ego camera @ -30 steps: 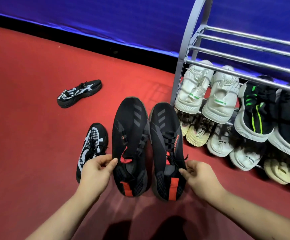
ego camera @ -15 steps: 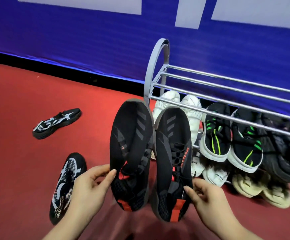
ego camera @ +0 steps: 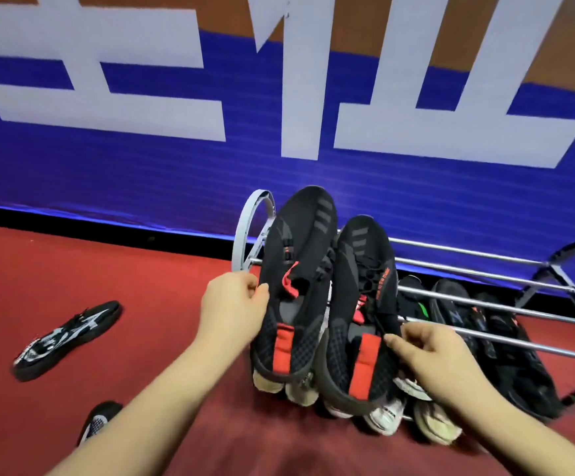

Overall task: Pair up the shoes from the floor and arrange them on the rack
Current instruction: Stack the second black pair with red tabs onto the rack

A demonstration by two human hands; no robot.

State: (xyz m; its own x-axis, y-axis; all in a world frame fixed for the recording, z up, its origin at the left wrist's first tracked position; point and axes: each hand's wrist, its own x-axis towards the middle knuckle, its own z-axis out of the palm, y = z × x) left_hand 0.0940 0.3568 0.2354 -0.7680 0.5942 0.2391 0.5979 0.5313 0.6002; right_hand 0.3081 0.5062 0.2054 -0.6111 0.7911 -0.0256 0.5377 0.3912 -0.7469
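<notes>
L hand (ego camera: 234,307), R hand (ego camera: 426,359) hold blk shoes (ego camera: 296,269); orange lettering (ego camera: 383,283) blurred

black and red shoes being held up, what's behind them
Behind the held pair is the rack, its grey end hoop and rails, with pale shoe toes showing below. Its left section and whatever sits there are covered.
</notes>
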